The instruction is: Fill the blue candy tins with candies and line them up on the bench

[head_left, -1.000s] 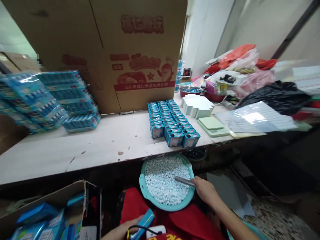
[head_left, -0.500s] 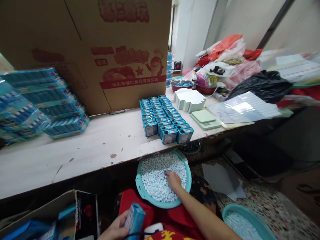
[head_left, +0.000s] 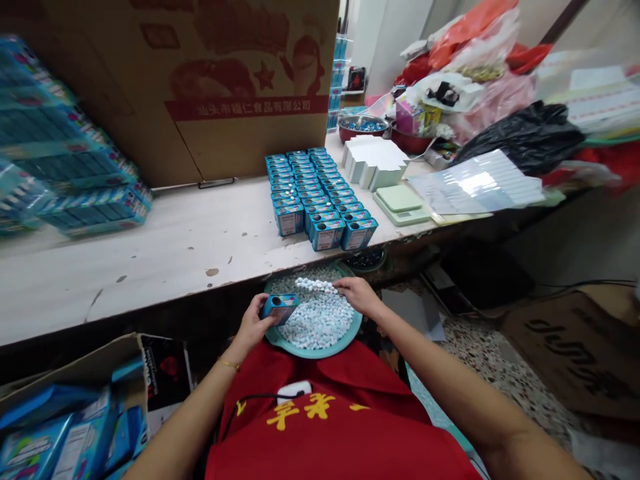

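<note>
1. Grips blue box (head_left: 281, 311) with left hand (head_left: 254, 323), fingers wrapped around it, over left side of teal basin (head_left: 315, 353).
2. Pinches pellet-laden scoop (head_left: 317, 286) in right hand (head_left: 361, 295), above white pellets (head_left: 320, 323).

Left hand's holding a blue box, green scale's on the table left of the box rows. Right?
Wrong side: in the head view, the green scale is right of the box rows. The rest stands: the left hand holds a blue box, and the scale is on the table.

Blue box (head_left: 281, 309) in left grip (head_left: 254, 323)
</note>
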`<move>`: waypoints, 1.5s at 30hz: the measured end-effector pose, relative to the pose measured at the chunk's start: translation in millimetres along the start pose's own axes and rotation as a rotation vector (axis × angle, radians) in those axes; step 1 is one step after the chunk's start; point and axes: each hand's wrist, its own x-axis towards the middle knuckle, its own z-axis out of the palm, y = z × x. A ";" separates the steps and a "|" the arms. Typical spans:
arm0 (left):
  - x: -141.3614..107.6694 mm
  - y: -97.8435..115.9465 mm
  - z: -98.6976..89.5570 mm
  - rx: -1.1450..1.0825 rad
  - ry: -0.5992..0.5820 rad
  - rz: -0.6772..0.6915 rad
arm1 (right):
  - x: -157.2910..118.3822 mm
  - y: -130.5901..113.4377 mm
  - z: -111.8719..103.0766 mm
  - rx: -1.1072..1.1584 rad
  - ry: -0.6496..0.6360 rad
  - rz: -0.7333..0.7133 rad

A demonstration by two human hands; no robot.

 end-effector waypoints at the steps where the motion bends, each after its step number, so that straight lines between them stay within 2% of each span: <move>1: 4.5 -1.0 5.2 0.018 -0.002 0.021 | 0.2 -7.4 -7.6 -0.020 -0.021 -0.024; 6: 16.4 0.4 23.1 0.108 -0.028 0.073 | 3.3 -44.5 -27.2 -0.231 -0.159 -0.094; 13: 11.7 7.0 30.8 0.153 -0.015 0.123 | 2.8 -100.3 -40.2 -0.698 -0.308 -0.111; 17: 10.9 7.5 35.3 0.176 -0.012 0.147 | 2.7 -129.9 -40.1 -0.785 -0.306 -0.166; 19: 11.4 6.0 36.1 0.180 -0.009 0.157 | 2.1 -135.7 -42.1 -0.793 -0.293 -0.195; 22: 11.6 1.6 31.8 0.149 0.032 0.137 | -1.8 -118.9 -50.5 -0.793 -0.263 -0.183; 24: 10.5 -2.7 24.5 0.094 0.065 0.111 | -6.6 -88.6 -52.8 -0.785 -0.260 -0.092; 26: 8.3 -8.4 15.1 0.026 0.100 0.084 | -12.2 -50.5 -43.6 -0.746 -0.280 0.061; 28: 5.6 -15.2 6.4 -0.031 0.144 0.058 | -16.9 -17.0 -18.7 -0.662 -0.290 0.198; 30: 3.0 -22.2 0.5 -0.069 0.196 0.033 | -18.0 2.3 18.8 -0.601 -0.295 0.224; 33: -0.9 -29.5 -3.3 -0.092 0.259 -0.004 | -11.4 6.6 76.7 -0.498 -0.250 0.212; 36: -5.7 -30.5 -6.4 -0.113 0.285 -0.030 | -2.3 6.9 106.7 -0.383 -0.188 0.221; 39: -9.6 -28.5 -11.5 -0.121 0.288 -0.033 | 0.6 18.4 100.1 -0.315 -0.158 0.216; 42: -9.4 -26.7 -12.5 -0.065 0.271 -0.002 | -1.3 26.2 69.8 -0.230 -0.123 0.166; 45: -5.2 -22.4 -4.3 0.029 0.228 0.055 | -2.8 14.0 32.5 -0.114 -0.084 0.051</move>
